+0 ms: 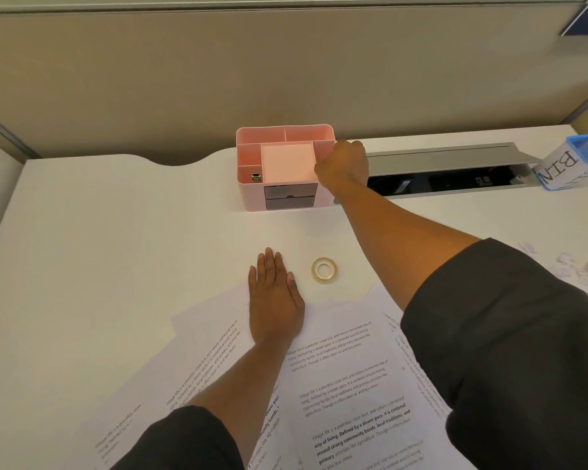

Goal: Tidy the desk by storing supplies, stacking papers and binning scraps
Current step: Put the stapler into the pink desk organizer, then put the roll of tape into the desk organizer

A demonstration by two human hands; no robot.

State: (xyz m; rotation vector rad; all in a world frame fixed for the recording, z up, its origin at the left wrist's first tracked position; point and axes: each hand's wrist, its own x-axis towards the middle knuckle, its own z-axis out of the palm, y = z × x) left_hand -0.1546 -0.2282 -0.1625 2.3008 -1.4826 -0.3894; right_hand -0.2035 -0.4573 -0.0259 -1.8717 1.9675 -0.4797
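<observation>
- The left hand (274,293) lies flat, fingers straight and together, pressing on the near papers (347,374) at their far edge.
- The right hand (345,164) reaches to the organiser (282,167) at its right rim; the fingers curl toward a right-side compartment, but whether they pinch anything I cannot tell, since the back of the hand hides them.
- The organiser stands at the back of the tabletop (99,232); a small metal clip (256,178) sits in its front-left slot, and two drawers are closed.
- A tape roll (324,270) lies flat just beside the left hand, not yet stored.
- The papers are fanned and overlapping, not stacked.
- Scraps (577,262) lie at the far right; the bin (571,162) stands well beyond them.
- Risks, as I judge: the right forearm crosses above the tape and could knock it on withdrawal; the organiser may slide or tip if pushed sideways; the sleeve could drag loose sheets.
</observation>
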